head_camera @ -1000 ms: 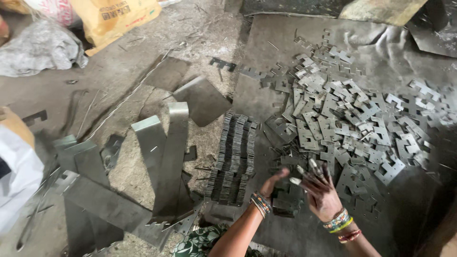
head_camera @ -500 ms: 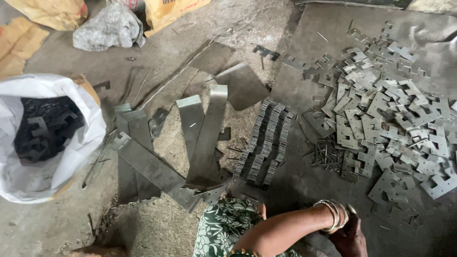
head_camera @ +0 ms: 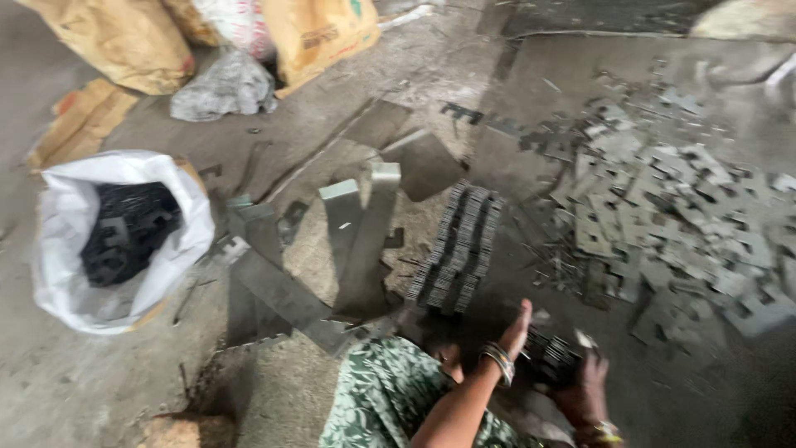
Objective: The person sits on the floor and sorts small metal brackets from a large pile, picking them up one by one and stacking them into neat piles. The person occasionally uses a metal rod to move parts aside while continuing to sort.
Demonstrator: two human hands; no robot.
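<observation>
Both my hands are low in view, closed round a small bundle of stamped metal pieces (head_camera: 551,358), dark, edge-on, held just above the floor (head_camera: 99,398). Left hand (head_camera: 516,332) is flat against the bundle's near side, fingers straight, thumb up. Right hand (head_camera: 584,386) is cupped round the far side, fingers wrapped over. Pic is blurred, so I can't tell how tight the grip is.

Risks, as I judge them:
- Pieces are loose plates w/ sharp punched edges; squeeze them unevenly and the bundle could fan out and spill, or nick a palm.
- Stacked row of plates (head_camera: 460,249) stands on edge just beside my hands; a knock could topple it.
- Long metal strips (head_camera: 365,241) lie crossed nearby, easy to catch w/ an arm.
- Scattered loose stampings (head_camera: 663,224) cover the floor to the right; a dropped piece would get lost among them.

Packages etc.:
- White sack (head_camera: 75,249), left, mouth open, dark stampings inside.
- Tan sacks (head_camera: 124,37) along the top edge, one w/ dark print, too blurred to make out.
- Crumpled grey bag (head_camera: 220,87) in front of them.
- Flat cardboard (head_camera: 79,120) top left.
</observation>
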